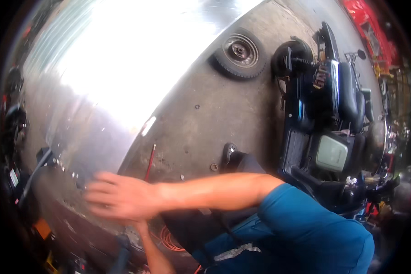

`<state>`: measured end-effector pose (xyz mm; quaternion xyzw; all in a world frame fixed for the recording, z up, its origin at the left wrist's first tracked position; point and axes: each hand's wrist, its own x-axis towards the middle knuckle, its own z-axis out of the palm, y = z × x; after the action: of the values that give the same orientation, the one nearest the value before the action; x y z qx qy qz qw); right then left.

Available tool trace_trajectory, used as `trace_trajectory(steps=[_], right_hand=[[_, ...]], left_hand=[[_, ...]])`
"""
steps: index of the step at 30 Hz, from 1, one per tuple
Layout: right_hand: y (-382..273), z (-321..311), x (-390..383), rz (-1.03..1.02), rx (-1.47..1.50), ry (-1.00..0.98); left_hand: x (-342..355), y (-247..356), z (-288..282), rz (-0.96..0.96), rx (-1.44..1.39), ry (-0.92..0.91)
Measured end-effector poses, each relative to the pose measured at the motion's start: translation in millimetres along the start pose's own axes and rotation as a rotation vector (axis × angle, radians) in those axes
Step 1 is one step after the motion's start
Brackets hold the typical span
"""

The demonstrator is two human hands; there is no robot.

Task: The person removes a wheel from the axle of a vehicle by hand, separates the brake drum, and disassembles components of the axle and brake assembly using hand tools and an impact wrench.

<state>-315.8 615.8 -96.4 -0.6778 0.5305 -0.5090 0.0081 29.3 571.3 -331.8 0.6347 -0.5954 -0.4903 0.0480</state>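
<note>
Workshop floor and metal surface, seen from above. A broad, shiny metal surface [98,125] fills the upper left, largely washed out by white glare, its long edge running diagonally across the view. Beside it extends a grey-brown concrete floor [187,132]. A dark scooter [306,105] with a black seat and a pale green panel [332,153] occupies the right side; beyond it, at the upper right rim, is a red object [370,32]. A loose wheel [240,51] with its tyre lies flat on the floor, between the metal surface and the scooter. Smaller items on the floor are a coil of orange cable [169,239], a thin red rod [150,160] and a small ring [214,167].

The metal surface lies ahead of the right hand [122,195], its near end just beside the fingers; whether they touch cannot be told.

The right hand, reaching leftward from a blue sleeve [315,223], is blurred, with its back toward the viewer and its fingers slightly apart. The left hand [139,223] is mostly hidden behind it, at the end of a forearm rising from the lower edge. Whether either hand is closed on something cannot be told.
</note>
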Motion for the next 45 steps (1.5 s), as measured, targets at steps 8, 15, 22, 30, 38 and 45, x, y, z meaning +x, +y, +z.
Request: trace_trajectory(steps=[8,15,22,30,38,45], right_hand=[[18,-48,-275,1.05,-0.124,-0.831],[135,-26,-307,0.723,-0.309,-1.095],[268,12,-294,0.787,-0.52,-1.009],[350,45,-351,0.716,-0.541,-0.945],[434,18,-463,0.736,-0.551,-0.841],[430,36,-477,0.675,-0.549,-0.796]], left_hand=[[44,18,76,0.111,0.293,-0.156],[65,-6,102,0.136,0.558,-0.146],[116,-69,133,0.175,0.534,-0.019],[159,-172,145,0.244,0.596,0.66],[192,-217,128,-0.16,-0.943,0.579],[188,-224,119,-0.301,-1.249,0.635]])
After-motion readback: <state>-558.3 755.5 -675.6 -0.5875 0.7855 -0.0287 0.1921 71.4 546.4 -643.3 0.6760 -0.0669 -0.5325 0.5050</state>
